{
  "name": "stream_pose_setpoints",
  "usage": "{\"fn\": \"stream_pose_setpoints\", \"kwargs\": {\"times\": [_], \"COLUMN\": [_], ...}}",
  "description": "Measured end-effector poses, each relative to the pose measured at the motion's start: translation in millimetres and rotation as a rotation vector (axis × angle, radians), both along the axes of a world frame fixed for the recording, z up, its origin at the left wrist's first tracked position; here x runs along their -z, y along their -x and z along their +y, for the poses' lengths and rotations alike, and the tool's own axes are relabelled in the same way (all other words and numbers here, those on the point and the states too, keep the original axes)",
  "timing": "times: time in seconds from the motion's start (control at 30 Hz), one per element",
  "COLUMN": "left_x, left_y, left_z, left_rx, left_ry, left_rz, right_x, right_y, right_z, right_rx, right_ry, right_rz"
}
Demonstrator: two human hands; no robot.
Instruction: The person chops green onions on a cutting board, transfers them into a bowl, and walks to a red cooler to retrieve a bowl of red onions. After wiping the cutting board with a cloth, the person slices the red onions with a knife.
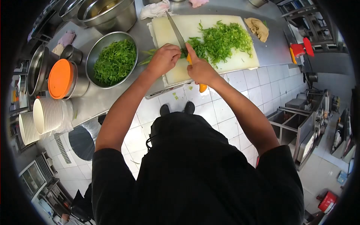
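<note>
"Both hands were busy?"

"Yes: the left hand (164,60) had its fingers curled, nearly closed, over green stalks (147,57); the right hand (204,71) was wrapped round the knife (175,30), index finger extended towards the blade"

"Where was it all?"

"On the cutting board (159,30), by the counter (98,100)'s near edge; chopped greens (228,39) covered much of the board's right side"

"Handling?"

"Stiff blade, probably light, best held by its orange handle (203,88); the stalks looked soft, easily bruised, perhaps slippery"

"Anything hidden?"

"Left fingertips were tucked under, the cutting point was hard to make out, and the right hand covered mid-handle"
</note>
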State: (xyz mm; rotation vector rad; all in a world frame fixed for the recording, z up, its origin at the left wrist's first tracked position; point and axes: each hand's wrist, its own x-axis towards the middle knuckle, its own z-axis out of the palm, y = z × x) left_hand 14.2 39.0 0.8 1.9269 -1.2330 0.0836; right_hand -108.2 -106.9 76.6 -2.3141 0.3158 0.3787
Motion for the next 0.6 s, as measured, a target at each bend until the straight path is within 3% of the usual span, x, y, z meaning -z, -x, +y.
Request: {"fn": "stream_pose_setpoints", "kwargs": {"times": [0.03, 0.17, 0.27, 0.37, 0.47, 0.6], "left_x": [1, 5, 6, 4, 9, 4], "left_y": [-2, -1, 1, -2, 0, 0], "left_z": [-2, 0, -2, -2, -2, -1], "left_rx": [0.004, -0.016, -0.027, -0.03, -0.01, -0.024], "left_ry": [0.016, 0.044, 0.062, 0.068, 0.045, 0.052], "left_rz": [0.006, 0.032, 0.028, 0.027, 0.042, 0.047], "right_x": [-16, -48, -18, 31, -21, -27], "right_y": [-5, 5, 11, -2, -12, 3], "right_z": [-5, 0, 9, -2, 0, 5], "right_rx": [0.026, 0.013, -0.003, -0.086, 0.003, -0.016], "right_ry": [-0.102, -0.079, 0.002, 0.167, -0.101, -0.006], "right_rz": [0.101, 0.196, 0.108, -0.15, 0.114, 0.096]}}
